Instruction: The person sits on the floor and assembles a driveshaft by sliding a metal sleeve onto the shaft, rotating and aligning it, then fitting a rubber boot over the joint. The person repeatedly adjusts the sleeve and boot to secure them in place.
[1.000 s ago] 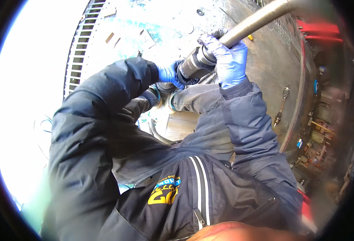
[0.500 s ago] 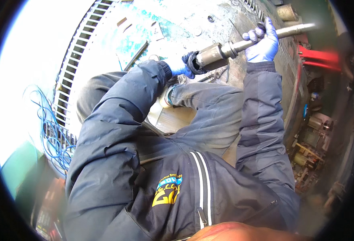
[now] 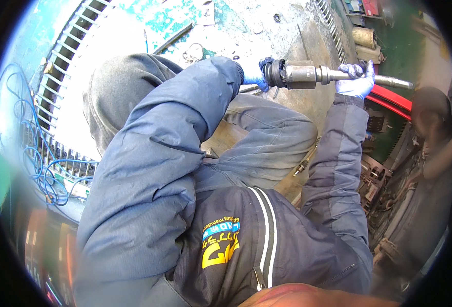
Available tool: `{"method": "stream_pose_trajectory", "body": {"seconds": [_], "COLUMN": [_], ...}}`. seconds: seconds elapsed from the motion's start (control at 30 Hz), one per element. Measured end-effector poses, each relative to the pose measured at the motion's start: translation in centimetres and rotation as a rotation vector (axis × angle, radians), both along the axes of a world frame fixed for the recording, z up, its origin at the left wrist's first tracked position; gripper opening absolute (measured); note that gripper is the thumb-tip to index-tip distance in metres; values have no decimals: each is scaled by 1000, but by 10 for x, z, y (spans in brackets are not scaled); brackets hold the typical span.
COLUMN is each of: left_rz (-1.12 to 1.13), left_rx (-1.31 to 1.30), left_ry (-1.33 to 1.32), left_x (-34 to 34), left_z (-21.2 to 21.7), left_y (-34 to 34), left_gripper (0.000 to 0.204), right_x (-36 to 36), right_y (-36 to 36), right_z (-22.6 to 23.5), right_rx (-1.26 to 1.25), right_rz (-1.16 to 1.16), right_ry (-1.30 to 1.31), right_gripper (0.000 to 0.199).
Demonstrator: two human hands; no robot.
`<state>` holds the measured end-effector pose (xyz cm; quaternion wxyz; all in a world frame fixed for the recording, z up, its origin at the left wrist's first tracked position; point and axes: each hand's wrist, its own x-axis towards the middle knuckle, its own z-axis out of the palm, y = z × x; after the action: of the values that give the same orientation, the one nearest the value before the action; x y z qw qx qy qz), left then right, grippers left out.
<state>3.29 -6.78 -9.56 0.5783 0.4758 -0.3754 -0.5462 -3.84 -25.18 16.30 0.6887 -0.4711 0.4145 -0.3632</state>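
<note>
A drive shaft joint (image 3: 301, 74) is held nearly level across the far side of my lap, its steel housing between my two hands. My right hand (image 3: 356, 84) is closed around the bare shaft (image 3: 396, 82), whose free end points right. At the housing's left end sits a ribbed black rubber boot (image 3: 275, 73). My blue-gloved left hand (image 3: 255, 78) grips the boot from its left side; some of those fingers are hidden behind it.
Beyond my knees, a flat bar (image 3: 173, 38) and a small ring (image 3: 277, 17) lie on the worn, paint-stained surface. A slotted metal grating (image 3: 64, 61) and tangled blue cord (image 3: 37, 169) are at left. To the right are a red bar (image 3: 391, 101) and a pale cylinder (image 3: 364, 37).
The joint has swung from slanting up to the right to nearly level. My right hand has come nearer and further right; my left has moved right and slightly away, still on the boot.
</note>
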Motion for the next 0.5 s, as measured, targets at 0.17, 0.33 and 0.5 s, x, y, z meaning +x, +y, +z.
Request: {"method": "stream_pose_trajectory", "body": {"seconds": [0.17,0.33,0.5], "left_rz": [25,83,75], "left_rx": [-57,71,126], "left_ry": [84,-77,-112], "left_x": [6,14,14], "left_z": [0,13,13], "left_y": [3,18,19], "left_gripper": [62,61,62], "right_x": [7,21,43], "right_y": [17,52,83], "right_z": [2,9,12], "right_rx": [-110,-287,-408], "right_rz": [-42,63,154], "right_ry": [24,-19,5], "right_gripper": [34,29,26]}}
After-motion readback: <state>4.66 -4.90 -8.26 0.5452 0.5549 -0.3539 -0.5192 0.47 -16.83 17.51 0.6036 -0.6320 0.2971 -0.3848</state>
